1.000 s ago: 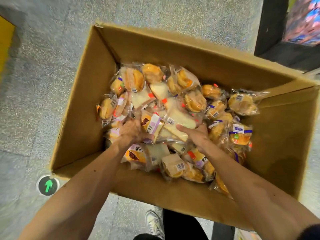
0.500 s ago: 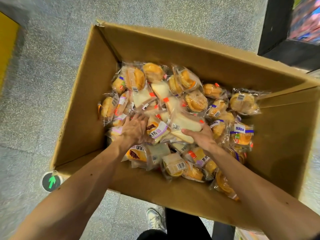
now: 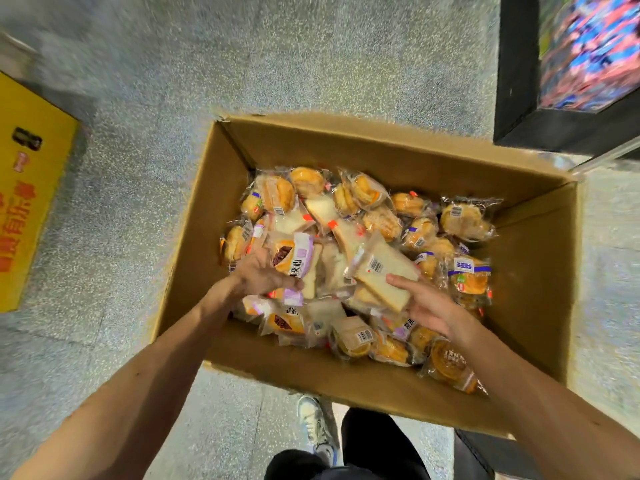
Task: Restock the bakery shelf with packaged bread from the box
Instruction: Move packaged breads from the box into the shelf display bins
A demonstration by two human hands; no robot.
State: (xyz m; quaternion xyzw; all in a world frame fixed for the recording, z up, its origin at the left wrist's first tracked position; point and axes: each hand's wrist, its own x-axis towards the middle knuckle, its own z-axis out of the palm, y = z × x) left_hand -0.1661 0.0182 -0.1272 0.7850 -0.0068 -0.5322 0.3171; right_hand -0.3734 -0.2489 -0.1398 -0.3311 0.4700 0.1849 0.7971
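Raised: sliced bread in right fingers, filled bun in left.

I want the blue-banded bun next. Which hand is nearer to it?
Right. The right hand, gripping a sliced-bread pack, is just beside the bun; the left hand, gripping a purple-label pack, is further left.

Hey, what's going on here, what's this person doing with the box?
A person stands over an open cardboard box on the floor, which is piled with packaged bread. Their left hand grips a purple-labelled pack with a dark red filling, and their right hand holds a wrapped sliced-bread pack. Both packs sit at the top of the pile, within the box.
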